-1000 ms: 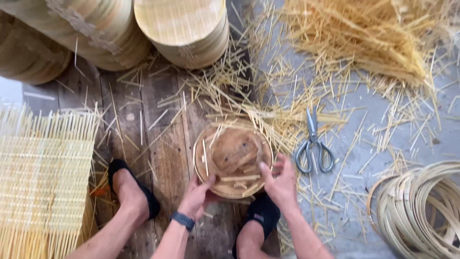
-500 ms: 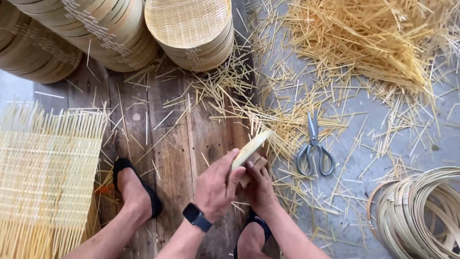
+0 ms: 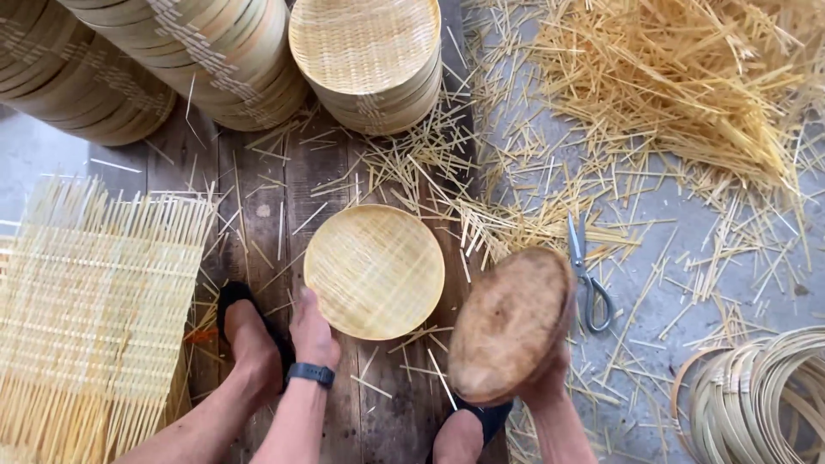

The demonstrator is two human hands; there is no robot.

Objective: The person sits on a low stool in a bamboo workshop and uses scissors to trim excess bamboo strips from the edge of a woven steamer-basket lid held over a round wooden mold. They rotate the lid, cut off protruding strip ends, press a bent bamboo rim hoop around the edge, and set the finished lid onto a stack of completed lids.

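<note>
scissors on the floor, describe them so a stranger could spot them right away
Start at the big heap of bamboo splinters at upper right and follow the scatter down. The scissors lie closed on the grey floor, just right of the round wooden mould. They are the only metal thing among the straw-coloured pieces.

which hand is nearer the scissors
Right. The right hand holds the round wooden mould just left of the scissors; the left hand is farther left, touching the woven bamboo tray.

Left hand [image 3: 314,331] on woven tray [image 3: 375,271], right hand [image 3: 541,382] gripping wooden mould [image 3: 509,326].
</note>
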